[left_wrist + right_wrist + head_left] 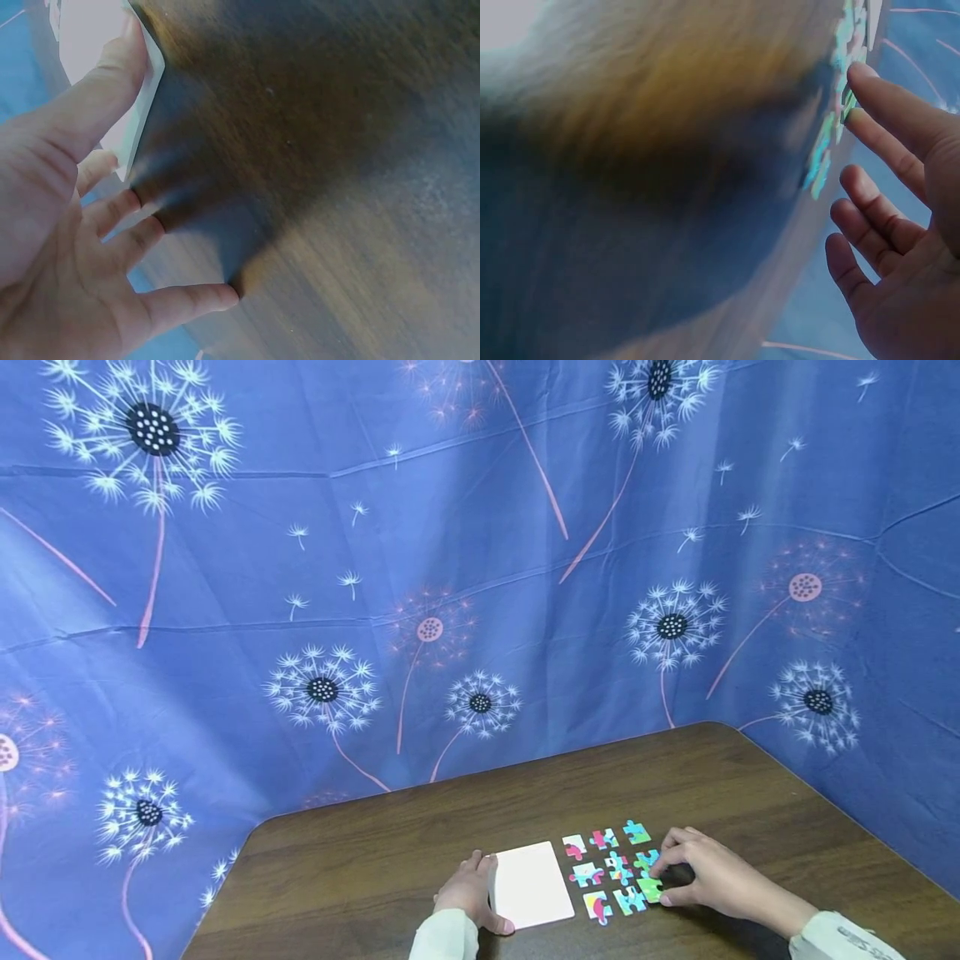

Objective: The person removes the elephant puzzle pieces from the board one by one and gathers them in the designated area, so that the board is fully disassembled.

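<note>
In the head view my left hand [468,892] lies along the left edge of a white square board [532,885]. Its thumb rests on the board's near corner, and in the left wrist view the other fingers [191,304] are spread and mostly straight. Right of the board, several colourful jigsaw pieces [618,868] lie in loose rows. With thumb and index finger my right hand [701,868] pinches a green jigsaw piece [649,889] at the near right of these rows. The right wrist view shows the pieces [821,154] edge-on, the remaining fingers held off them.
Everything stands on a dark brown wooden table [360,877]. Behind it and to the right hangs a blue cloth [495,568] with a dandelion print. One yellow and red jigsaw piece [597,907] lies close to the board's near right corner.
</note>
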`<state>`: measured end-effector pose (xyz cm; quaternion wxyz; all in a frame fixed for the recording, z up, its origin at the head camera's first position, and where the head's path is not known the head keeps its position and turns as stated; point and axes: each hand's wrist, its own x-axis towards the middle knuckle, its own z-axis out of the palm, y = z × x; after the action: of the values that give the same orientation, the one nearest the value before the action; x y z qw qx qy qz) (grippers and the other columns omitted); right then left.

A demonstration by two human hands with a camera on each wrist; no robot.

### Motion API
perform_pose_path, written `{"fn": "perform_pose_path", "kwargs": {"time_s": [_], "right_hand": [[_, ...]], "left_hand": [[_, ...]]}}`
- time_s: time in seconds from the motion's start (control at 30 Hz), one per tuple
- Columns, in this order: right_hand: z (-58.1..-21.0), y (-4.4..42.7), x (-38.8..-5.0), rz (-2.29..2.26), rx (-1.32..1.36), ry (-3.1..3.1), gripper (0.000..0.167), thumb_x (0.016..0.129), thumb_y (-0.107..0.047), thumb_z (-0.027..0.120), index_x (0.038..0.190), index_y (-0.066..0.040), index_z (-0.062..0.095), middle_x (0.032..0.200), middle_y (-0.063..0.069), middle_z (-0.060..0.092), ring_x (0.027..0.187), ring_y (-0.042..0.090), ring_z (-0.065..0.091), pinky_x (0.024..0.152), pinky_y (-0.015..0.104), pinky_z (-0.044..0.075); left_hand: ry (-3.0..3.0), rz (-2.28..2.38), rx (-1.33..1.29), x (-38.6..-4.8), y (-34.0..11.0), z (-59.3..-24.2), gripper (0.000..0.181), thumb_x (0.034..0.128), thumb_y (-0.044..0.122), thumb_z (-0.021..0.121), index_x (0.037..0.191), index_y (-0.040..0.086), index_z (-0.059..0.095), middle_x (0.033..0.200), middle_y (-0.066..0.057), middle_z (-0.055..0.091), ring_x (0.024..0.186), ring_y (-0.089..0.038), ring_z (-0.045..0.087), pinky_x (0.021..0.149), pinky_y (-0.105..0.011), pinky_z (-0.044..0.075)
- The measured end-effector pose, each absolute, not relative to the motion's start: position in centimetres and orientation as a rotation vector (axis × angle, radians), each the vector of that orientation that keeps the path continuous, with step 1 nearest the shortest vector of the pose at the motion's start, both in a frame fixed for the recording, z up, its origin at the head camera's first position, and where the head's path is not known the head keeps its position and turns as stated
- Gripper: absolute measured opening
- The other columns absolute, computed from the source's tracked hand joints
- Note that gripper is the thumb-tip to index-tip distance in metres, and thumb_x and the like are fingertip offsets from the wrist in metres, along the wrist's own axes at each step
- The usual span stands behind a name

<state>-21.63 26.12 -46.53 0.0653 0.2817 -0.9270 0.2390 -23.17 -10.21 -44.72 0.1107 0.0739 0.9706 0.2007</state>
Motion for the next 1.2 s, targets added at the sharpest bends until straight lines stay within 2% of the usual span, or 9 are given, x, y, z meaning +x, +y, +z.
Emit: {"fn": "perform_pose_path", "kwargs": {"time_s": [0.2,0.63,0.87,1.2], "right_hand": [[-47.3,27.3,-21.7,0.684,0.808,-2.825,0.023,0.076,-0.04,0.087,0.092,-0.029,0.076,0.098,-0.014,0.056,0.09,0.007,0.054,0.071,0.034,0.052],[-47.5,27.1,-21.9,0.622,0.808,-2.832,0.025,0.074,-0.039,0.088,0.093,-0.029,0.075,0.096,-0.018,0.055,0.092,0.007,0.055,0.075,0.035,0.053],[-47.2,27.1,-22.0,0.635,0.822,-2.874,0.024,0.075,-0.04,0.088,0.092,-0.031,0.073,0.097,-0.018,0.055,0.093,0.01,0.057,0.076,0.037,0.054],[-47.2,27.6,-21.8,0.61,0.871,-2.843,0.025,0.073,-0.036,0.089,0.092,-0.033,0.072,0.096,-0.02,0.056,0.093,0.006,0.056,0.075,0.035,0.054]], "left_hand": [[2.86,0.6,0.22,-23.3,-9.8,-44.9,0.09,0.0621,0.014,0.098,0.14,0.003,0.054,0.15,-0.028,0.045,0.135,-0.056,0.043,0.087,-0.088,0.035],[2.866,0.594,0.208,-23.1,-10.2,-44.3,0.09,0.0633,0.012,0.098,0.141,0.004,0.053,0.151,-0.027,0.044,0.133,-0.057,0.044,0.089,-0.087,0.035],[2.868,0.588,0.224,-22.6,-10.2,-43.9,0.089,0.0645,0.012,0.097,0.141,0.003,0.053,0.151,-0.027,0.044,0.137,-0.052,0.043,0.09,-0.086,0.036],[2.856,0.545,0.247,-23.0,-10.0,-44.1,0.09,0.0654,0.016,0.097,0.142,0.002,0.052,0.151,-0.027,0.045,0.139,-0.049,0.041,0.092,-0.084,0.036]]}}
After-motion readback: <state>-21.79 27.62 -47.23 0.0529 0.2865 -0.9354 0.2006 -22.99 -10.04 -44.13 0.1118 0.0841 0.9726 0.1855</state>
